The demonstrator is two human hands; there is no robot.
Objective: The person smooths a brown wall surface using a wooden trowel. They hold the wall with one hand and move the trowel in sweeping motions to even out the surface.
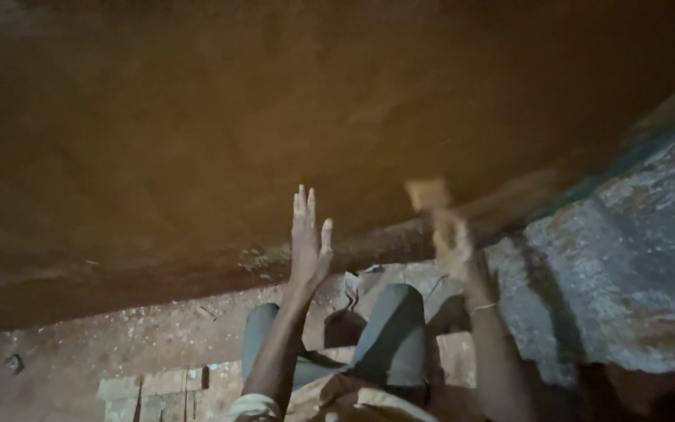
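Dim, orange-lit view down over bent knees in grey trousers (pixel 388 328). Left hand (pixel 308 238) raised flat against a large brown surface (pixel 197 133), fingers (pixel 301 205) straight and held close together, thumb apart, holding nothing. Right hand (pixel 451 242) blurred by motion, closed around the lower end of a small pale block (pixel 427 194); exact grip of the fingers not clear, though curled about it. Block light tan, roughly rectangular, smeared in the blur, edges soft, set against the same brown surface just above the right hand and to the right of the left hand, the two hands near each other but apart. Thin bracelet (pixel 482 307) on the right wrist. Brown surface smooth and broad, filling the upper part of the view, ending below in a rounded edge with pale flecks near the left palm. At the right, a rough grey slab (pixel 634 250) with flaking patches. Below, a dusty floor (pixel 119 344) speckled with light bits, and pale bricks (pixel 158 387) beside the left leg.
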